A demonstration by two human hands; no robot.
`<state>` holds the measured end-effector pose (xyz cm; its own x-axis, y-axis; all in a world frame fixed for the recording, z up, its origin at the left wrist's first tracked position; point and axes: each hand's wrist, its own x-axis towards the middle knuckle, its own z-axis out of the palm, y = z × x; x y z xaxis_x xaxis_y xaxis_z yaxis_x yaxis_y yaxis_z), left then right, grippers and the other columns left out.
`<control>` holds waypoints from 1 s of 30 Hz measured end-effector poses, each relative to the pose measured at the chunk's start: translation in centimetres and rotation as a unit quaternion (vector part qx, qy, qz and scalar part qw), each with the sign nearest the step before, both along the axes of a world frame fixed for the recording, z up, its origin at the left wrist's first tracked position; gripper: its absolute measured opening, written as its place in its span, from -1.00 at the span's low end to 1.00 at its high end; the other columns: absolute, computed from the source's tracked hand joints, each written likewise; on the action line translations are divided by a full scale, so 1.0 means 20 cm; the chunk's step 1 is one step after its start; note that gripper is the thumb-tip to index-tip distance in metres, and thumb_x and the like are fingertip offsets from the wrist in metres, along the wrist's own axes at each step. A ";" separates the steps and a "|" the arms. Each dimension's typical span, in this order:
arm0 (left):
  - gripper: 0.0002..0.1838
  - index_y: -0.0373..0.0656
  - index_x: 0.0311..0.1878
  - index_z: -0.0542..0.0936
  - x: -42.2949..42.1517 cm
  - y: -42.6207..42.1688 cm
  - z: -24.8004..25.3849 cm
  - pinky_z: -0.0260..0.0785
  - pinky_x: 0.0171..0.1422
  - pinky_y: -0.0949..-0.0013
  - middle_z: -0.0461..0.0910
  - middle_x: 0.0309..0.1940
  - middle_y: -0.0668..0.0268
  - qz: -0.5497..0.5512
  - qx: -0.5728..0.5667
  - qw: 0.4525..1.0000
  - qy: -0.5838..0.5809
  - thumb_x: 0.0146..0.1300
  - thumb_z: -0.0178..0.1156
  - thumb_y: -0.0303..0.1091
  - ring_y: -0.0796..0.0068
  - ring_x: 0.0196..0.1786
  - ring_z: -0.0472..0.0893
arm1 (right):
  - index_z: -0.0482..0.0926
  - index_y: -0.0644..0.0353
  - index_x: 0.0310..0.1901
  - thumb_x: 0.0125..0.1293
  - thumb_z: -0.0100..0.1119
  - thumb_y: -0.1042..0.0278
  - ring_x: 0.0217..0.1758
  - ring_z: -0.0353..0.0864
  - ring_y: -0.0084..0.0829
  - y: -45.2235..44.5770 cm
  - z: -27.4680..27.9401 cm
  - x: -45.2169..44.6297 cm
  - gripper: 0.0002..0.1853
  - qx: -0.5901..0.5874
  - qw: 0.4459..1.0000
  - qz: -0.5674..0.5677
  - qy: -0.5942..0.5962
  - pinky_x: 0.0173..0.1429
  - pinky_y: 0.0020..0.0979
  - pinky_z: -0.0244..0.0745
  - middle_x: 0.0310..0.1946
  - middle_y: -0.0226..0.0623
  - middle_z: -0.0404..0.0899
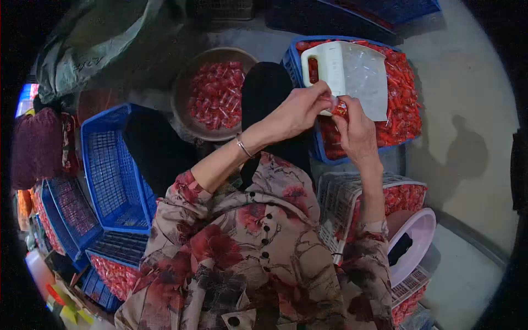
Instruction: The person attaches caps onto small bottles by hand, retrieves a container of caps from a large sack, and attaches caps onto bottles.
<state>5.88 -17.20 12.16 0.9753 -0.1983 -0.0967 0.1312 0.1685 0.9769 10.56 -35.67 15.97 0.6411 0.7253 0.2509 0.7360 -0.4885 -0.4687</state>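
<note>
My left hand, with a bracelet on its wrist, pinches at the near end of a small red piece. Around the other side of that piece, the fingers of my right hand are closed. Its exact kind is partly hidden by the fingers. Just beyond both hands lies a white cut-open plastic jug with a handle, holding clear, thin pieces. The jug rests on a heap of red pieces in a blue crate.
A round basin of red and clear pieces stands ahead of me. At left is a blue crate with bare inner walls. On the right are a white crate with red pieces and a pink basin with something black inside.
</note>
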 end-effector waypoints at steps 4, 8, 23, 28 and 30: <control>-0.64 -0.26 0.05 0.36 -0.12 0.11 0.04 0.39 -0.15 0.18 0.35 -0.21 0.01 0.103 0.230 0.907 -0.336 0.17 0.09 -0.63 -0.10 -0.17 0.48 | 0.38 0.25 0.03 0.43 0.04 0.25 -0.43 0.54 -0.23 0.08 -0.07 -0.04 -0.72 0.107 0.981 0.006 0.160 -0.40 -0.31 0.41 -0.40 -0.13 0.48; -0.49 -0.15 0.11 0.35 -0.25 0.24 0.10 0.37 -0.21 0.18 0.26 -0.16 0.09 -0.051 0.342 0.870 -0.352 0.05 0.07 -0.70 -0.01 -0.17 0.46 | 0.42 0.02 -0.17 0.51 -0.19 -0.06 -0.69 0.00 -0.80 0.10 -0.13 -0.09 -0.66 0.217 0.478 -0.027 0.850 -0.66 -0.74 -0.13 -0.57 -0.61 0.16; -0.69 -0.16 -0.14 0.42 -0.39 0.19 -0.16 0.32 -0.43 0.47 0.34 -0.49 0.40 0.041 -0.309 0.922 0.230 0.48 -0.02 -0.07 0.59 -0.47 0.46 | 0.40 0.22 0.08 0.18 0.27 0.45 -0.31 0.54 0.04 0.18 -0.16 -0.19 -0.57 0.069 0.994 0.083 0.031 -0.24 -0.15 0.47 -0.21 -0.09 0.42; -0.70 -0.13 -0.17 0.38 -0.44 0.19 -0.13 0.26 -0.54 0.51 0.34 -0.50 0.39 0.043 -0.282 0.938 0.194 0.47 -0.01 -0.06 0.60 -0.55 0.43 | 0.39 0.25 0.05 0.19 0.26 0.42 -0.31 0.55 0.01 0.17 -0.09 -0.20 -0.60 0.012 0.992 0.124 0.019 -0.34 -0.16 0.48 -0.20 -0.07 0.43; -0.72 -0.14 -0.17 0.39 -0.45 0.19 -0.08 0.27 -0.53 0.52 0.36 -0.50 0.38 0.022 -0.199 0.961 0.192 0.46 0.02 -0.09 0.65 -0.55 0.43 | 0.39 0.26 0.04 0.19 0.27 0.41 -0.31 0.56 0.00 0.19 -0.09 -0.22 -0.60 -0.007 0.990 0.143 0.013 -0.36 -0.16 0.49 -0.19 -0.06 0.44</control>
